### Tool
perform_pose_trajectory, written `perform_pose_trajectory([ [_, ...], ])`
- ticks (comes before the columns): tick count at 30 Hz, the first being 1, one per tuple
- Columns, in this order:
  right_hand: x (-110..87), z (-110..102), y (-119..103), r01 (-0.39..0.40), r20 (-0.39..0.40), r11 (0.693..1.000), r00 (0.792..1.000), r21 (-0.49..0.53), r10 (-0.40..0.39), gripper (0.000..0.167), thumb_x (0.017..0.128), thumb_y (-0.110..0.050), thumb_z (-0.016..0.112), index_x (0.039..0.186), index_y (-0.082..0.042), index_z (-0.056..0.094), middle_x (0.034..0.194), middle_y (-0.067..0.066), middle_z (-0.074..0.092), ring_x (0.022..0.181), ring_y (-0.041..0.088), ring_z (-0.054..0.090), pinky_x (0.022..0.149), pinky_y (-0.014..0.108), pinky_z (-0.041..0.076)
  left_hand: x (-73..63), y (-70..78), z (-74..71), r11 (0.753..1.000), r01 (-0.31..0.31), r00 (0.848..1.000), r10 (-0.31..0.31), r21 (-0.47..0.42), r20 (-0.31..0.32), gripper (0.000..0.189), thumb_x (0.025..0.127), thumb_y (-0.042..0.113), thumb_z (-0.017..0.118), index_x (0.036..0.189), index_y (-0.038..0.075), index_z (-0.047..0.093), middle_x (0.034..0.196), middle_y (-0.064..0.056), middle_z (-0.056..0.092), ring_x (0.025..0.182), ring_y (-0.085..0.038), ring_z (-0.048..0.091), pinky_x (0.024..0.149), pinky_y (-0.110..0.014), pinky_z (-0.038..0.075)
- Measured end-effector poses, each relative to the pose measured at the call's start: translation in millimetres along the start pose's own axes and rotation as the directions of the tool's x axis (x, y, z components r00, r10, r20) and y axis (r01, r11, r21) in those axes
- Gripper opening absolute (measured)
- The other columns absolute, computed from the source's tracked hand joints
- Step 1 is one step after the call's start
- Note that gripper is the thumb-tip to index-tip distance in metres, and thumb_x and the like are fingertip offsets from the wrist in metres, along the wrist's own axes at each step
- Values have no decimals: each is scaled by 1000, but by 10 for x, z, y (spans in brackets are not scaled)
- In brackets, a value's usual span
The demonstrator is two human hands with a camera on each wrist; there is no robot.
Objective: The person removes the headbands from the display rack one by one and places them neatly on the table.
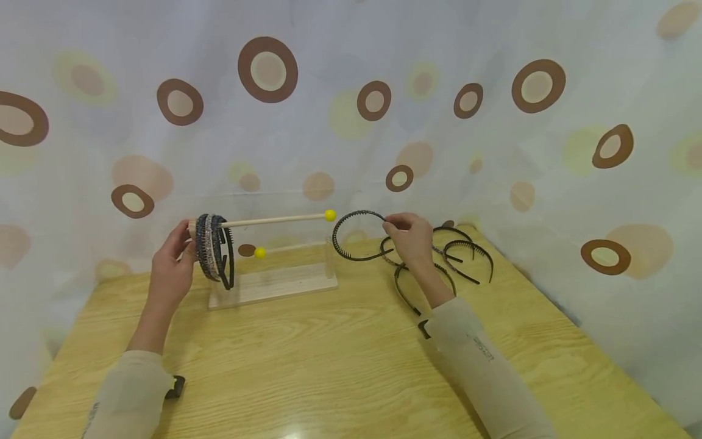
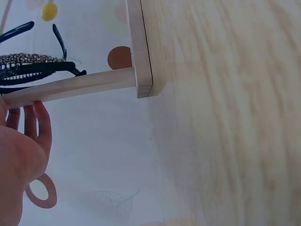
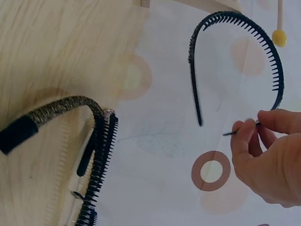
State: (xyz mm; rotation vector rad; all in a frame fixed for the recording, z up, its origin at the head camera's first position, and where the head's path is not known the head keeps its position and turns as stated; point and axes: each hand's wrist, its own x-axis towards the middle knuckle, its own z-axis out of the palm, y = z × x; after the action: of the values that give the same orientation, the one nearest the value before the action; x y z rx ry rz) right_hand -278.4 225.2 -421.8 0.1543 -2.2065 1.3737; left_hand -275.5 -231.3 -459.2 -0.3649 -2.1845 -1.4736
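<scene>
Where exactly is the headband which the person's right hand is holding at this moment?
In the head view, the headband is near the centre, just right of the upper rod's yellow ball, pinched by the right hand.

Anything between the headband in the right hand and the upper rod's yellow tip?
Nothing visible: in the head view only a small gap separates the headband from the yellow tip. Hung headbands sit near the other end of the rod, by the left hand.
</scene>
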Motion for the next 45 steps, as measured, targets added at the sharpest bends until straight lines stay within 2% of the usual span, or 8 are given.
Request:
perform_pose_trajectory([
  [8, 23, -138, 152, -194, 142, 980, 972, 42, 187, 22, 99, -15, 69, 113, 1, 74, 105, 22, 71, 86, 26, 69, 72, 32, 60, 2, 38, 48, 1000, -14, 1000, 14, -6, 14, 52, 109, 9, 48, 159, 3, 34, 142, -26, 52, 132, -38, 50, 91, -10, 50],
  [14, 79, -147, 274, -353, 175, 906, 932, 236, 317, 24, 98, -6, 69, 116, 9, 69, 112, 23, 67, 98, 36, 70, 83, 31, 62, 24, 104, -44, 998, -33, 999, 32, 56, 13, 51, 108, 12, 53, 156, 4, 40, 140, -25, 55, 126, -35, 55, 89, -11, 51],
  [18, 66, -87, 370, -439, 208, 869, 894, 227, 397, 27, 98, -5, 69, 118, 13, 67, 117, 24, 64, 100, 38, 70, 84, 32, 61, 6, 130, -222, 993, -10, 1000, 7, 117, 24, 51, 106, 15, 59, 154, 5, 45, 137, -25, 58, 122, -21, 59, 87, -10, 51],
  [26, 50, 64, 447, -518, 216, 833, 851, 197, 478, 34, 95, 0, 70, 125, 16, 63, 114, 28, 66, 77, 19, 74, 81, 32, 62, 5, 116, -556, 979, 57, 997, -47, 198, -58, 48, 106, 17, 58, 152, 8, 49, 136, -26, 58, 115, 0, 55, 85, -7, 49],
  [34, 24, 122, 528, -555, 331, 822, 805, 126, 493, 35, 95, 3, 69, 128, 10, 61, 108, 22, 68, 84, 22, 74, 91, 41, 59, -45, 87, -623, 967, 85, 995, -68, 239, -79, 48, 106, 20, 58, 152, 10, 50, 137, -26, 58, 118, -5, 57, 88, -9, 50],
  [37, 4, 130, 591, -621, 400, 762, 755, 184, 519, 36, 96, 5, 67, 131, 10, 61, 116, 28, 67, 92, 25, 74, 90, 36, 60, -62, 95, -615, 963, 95, 994, -80, 251, -69, 49, 107, 22, 55, 154, 10, 47, 139, -25, 57, 125, -16, 57, 89, -9, 50],
  [41, -30, 148, 671, -715, 485, 625, 686, 312, 542, 42, 99, 9, 59, 140, 12, 53, 133, 33, 57, 109, 32, 68, 91, 30, 58, -70, 107, -600, 969, 89, 996, -81, 230, -47, 50, 108, 19, 54, 155, 8, 44, 141, -27, 55, 127, -24, 56, 84, -8, 51],
  [45, -67, 158, 684, -719, 480, 598, 689, 355, 543, 43, 100, 10, 56, 142, 13, 50, 138, 34, 52, 117, 34, 63, 94, 30, 57, -70, 114, -592, 973, 73, 997, -66, 220, -39, 50, 107, 17, 54, 155, 6, 44, 140, -29, 54, 124, -18, 58, 80, -7, 51],
])
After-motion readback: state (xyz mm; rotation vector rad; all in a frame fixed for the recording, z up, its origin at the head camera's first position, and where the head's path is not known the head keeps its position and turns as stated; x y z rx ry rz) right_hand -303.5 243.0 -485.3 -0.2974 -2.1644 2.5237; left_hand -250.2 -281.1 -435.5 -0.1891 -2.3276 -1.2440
